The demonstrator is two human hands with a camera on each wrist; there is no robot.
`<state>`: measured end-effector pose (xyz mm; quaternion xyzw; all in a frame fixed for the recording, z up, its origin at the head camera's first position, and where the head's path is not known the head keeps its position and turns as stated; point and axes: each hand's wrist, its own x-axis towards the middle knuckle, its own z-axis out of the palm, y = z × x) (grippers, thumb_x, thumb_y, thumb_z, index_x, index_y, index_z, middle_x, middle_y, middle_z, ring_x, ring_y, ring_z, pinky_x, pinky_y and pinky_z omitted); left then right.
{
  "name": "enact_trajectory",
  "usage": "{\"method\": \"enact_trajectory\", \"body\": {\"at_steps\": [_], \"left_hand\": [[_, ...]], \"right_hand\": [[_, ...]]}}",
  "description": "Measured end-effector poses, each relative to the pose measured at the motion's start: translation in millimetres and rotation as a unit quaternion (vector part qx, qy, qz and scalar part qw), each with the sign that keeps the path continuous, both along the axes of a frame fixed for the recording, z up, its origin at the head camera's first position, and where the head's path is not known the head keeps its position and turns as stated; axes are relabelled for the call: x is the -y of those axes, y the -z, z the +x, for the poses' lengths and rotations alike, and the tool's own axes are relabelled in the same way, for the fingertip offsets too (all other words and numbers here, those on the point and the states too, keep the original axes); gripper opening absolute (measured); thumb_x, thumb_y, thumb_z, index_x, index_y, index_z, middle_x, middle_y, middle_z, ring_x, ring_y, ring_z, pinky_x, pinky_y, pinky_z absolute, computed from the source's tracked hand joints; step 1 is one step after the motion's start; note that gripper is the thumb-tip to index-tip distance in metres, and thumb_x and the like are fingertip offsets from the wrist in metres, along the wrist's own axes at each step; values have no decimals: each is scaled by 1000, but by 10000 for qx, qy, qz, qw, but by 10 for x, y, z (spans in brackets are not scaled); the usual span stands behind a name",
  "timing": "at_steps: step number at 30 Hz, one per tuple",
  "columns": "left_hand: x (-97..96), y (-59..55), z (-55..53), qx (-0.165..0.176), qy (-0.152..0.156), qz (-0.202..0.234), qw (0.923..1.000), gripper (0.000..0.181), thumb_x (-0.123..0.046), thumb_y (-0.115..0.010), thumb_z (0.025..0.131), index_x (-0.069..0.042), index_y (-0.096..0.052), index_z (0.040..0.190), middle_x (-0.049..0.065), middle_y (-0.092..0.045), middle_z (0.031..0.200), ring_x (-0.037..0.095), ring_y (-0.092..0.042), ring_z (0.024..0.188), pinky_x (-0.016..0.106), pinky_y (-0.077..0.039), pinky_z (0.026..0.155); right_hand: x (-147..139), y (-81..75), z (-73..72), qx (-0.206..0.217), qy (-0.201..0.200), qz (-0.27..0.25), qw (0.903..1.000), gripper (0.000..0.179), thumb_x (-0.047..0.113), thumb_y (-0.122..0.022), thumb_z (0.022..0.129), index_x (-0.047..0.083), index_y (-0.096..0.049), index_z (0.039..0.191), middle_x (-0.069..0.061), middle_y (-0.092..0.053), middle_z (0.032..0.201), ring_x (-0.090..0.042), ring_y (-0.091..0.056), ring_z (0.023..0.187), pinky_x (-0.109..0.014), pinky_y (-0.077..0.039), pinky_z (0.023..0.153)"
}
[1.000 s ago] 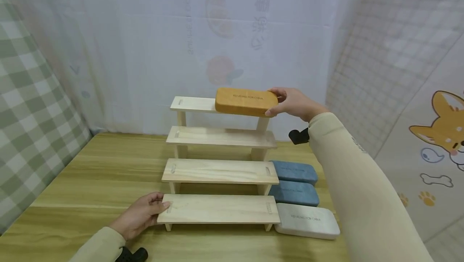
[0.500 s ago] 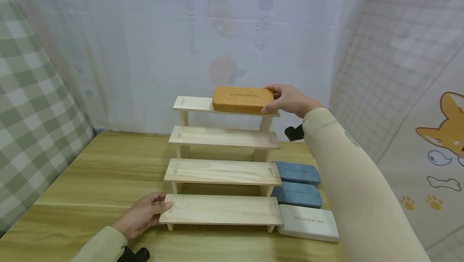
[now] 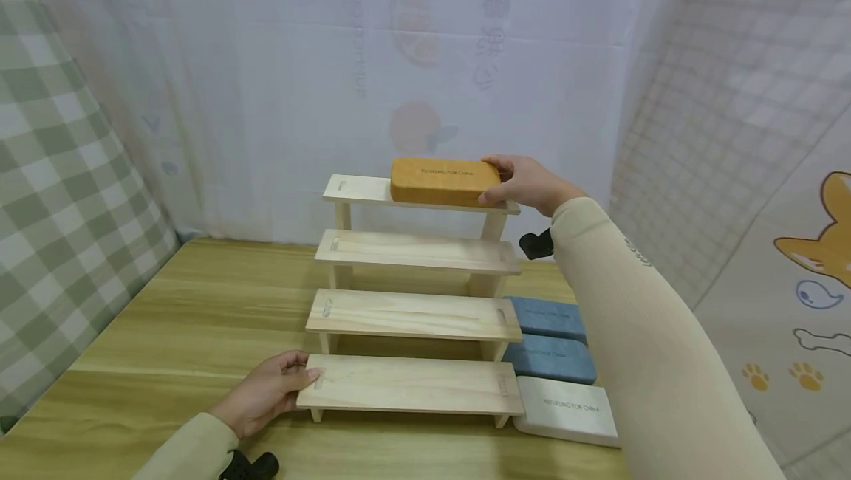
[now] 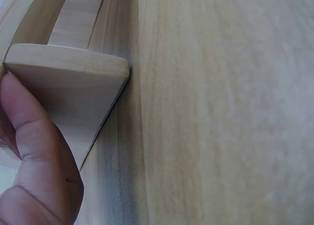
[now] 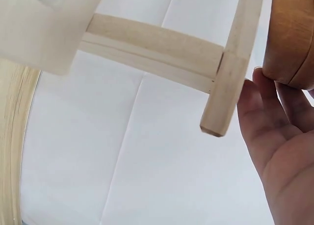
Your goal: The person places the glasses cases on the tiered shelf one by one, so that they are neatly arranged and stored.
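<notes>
A wooden stepped rack (image 3: pixel 412 384) with several plank tiers stands on the table. On its top tier (image 3: pixel 359 188), toward the right, lies an orange glasses case (image 3: pixel 439 179) with dark lettering. My right hand (image 3: pixel 528 183) grips the case's right end, thumb in front and fingers behind. In the right wrist view, fingertips are at the underside of the leathery case (image 5: pixel 292 34), close to the plank's end. My left hand (image 3: pixel 266 391) pinches the left end of the lowest tier, thumb on top. The left wrist view has a finger (image 4: pixel 34 127) against the rack's side support (image 4: pixel 73 97).
Right of the rack, two blue cases (image 3: pixel 548 357) and a white case (image 3: pixel 565 410) lie in a row on the table (image 3: pixel 166 332), partly covered by the right sleeve (image 3: pixel 638 317). A pale curtain (image 3: pixel 266 96) hangs behind, a checked green cloth (image 3: pixel 60 170) at the left.
The orange case has shifted left and settled back onto the top tier with my right hand still on it. My left hand keeps its hold; the head view has shifted slightly.
</notes>
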<state>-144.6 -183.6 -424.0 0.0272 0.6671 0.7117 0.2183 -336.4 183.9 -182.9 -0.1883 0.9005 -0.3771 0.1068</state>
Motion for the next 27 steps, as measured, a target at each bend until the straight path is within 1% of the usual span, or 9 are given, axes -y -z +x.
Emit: {"method": "enact_trajectory", "body": {"at_steps": [6, 10, 15, 19, 24, 27], "left_hand": [[-18, 9, 8, -17, -2, 65, 10000, 63, -14, -55, 100, 20, -18, 138, 19, -52, 119, 17, -61, 97, 35, -55, 83], [-21, 13, 11, -23, 6, 56, 10000, 67, -15, -55, 99, 21, -15, 139, 19, -52, 118, 17, -61, 97, 35, -55, 83], [-26, 21, 13, -61, 31, 42, 10000, 65, -16, -56, 99, 21, -18, 138, 19, -53, 117, 18, -61, 97, 35, -54, 83], [-31, 14, 11, -33, 45, 56, 10000, 66, -17, -56, 99, 20, -19, 138, 17, -54, 117, 17, -61, 97, 35, -54, 84], [-31, 5, 22, -15, 60, 14, 10000, 71, -20, -58, 98, 20, -16, 140, 20, -52, 121, 18, -61, 99, 36, -53, 85], [-38, -5, 24, -22, 43, -9, 10000, 71, -20, -57, 98, 20, -16, 140, 21, -51, 124, 18, -61, 99, 36, -53, 85]], "right_hand": [[2, 24, -9, 36, -7, 75, 10000, 81, 7, -65, 88, 6, -19, 154, -16, -35, 150, -28, -38, 130, -45, -30, 111], [14, 23, -11, 104, 15, 99, 9999, 83, 8, -65, 87, 7, -17, 155, -16, -32, 152, -29, -36, 131, -46, -28, 112], [28, 28, -9, 266, 116, 136, 9995, 83, 9, -62, 89, 10, -13, 156, -17, -28, 154, -29, -34, 132, -47, -24, 114], [27, 43, 5, 294, 162, 270, 9991, 83, 12, -61, 89, 11, -12, 156, -16, -25, 155, -30, -34, 131, -49, -24, 113], [17, 58, 20, 288, 169, 329, 9989, 83, 14, -60, 88, 12, -12, 156, -16, -22, 157, -30, -33, 131, -50, -25, 112], [13, 59, 22, 260, 165, 335, 9990, 84, 14, -59, 87, 12, -12, 156, -16, -21, 157, -31, -33, 131, -50, -25, 111]]}}
